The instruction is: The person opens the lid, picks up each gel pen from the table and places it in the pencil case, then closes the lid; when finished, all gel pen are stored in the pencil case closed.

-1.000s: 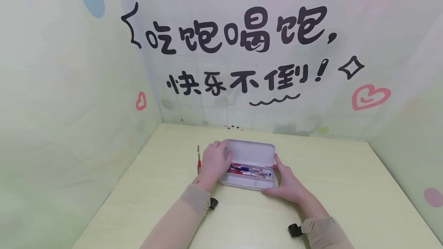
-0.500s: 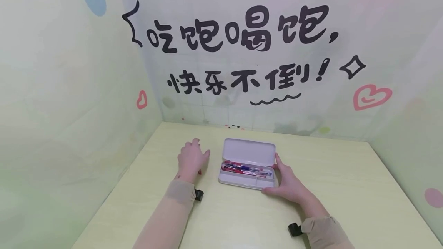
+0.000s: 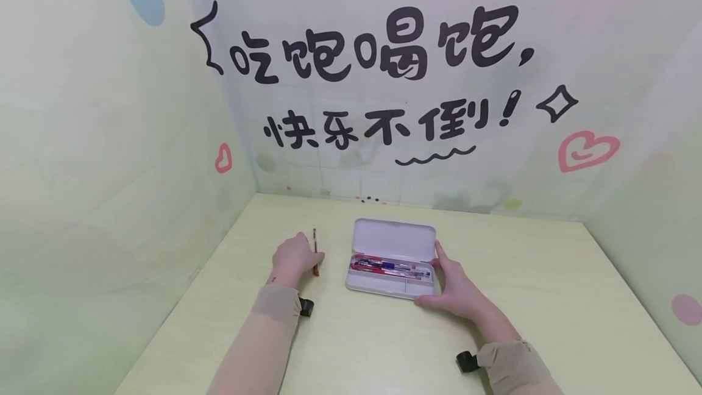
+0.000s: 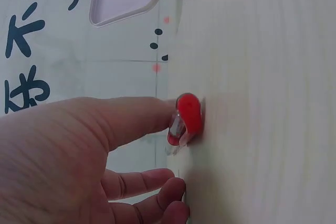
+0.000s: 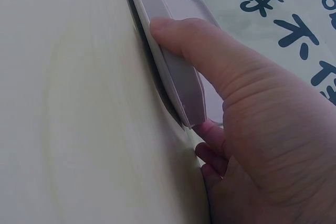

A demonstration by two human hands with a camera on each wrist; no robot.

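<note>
A pale lilac pencil case (image 3: 378,284) stands with its lid (image 3: 393,240) raised on the table. Several red and blue pens (image 3: 386,266) lie in its long rear compartment. My right hand (image 3: 457,288) grips the case's right end, thumb along the front wall and fingers behind, as the right wrist view shows. Left of the case, a single red-capped pen (image 4: 190,113) lies on the tabletop. My left hand (image 3: 293,258) is at this pen, its thumb (image 4: 142,116) reaching across; whether it touches is unclear. The other fingers (image 4: 139,184) are apart from the pen, loosely bent.
The pale wood-look table (image 3: 378,346) meets a printed cloth wall (image 3: 351,175) at the back, with further cloth walls at both sides. A small black device (image 3: 306,306) sits on the left wrist, another black device (image 3: 467,361) on the right.
My left hand has moved left from the pencil case, over the loose pen, and come down at its left side. The right hand and the case have stayed in place.
</note>
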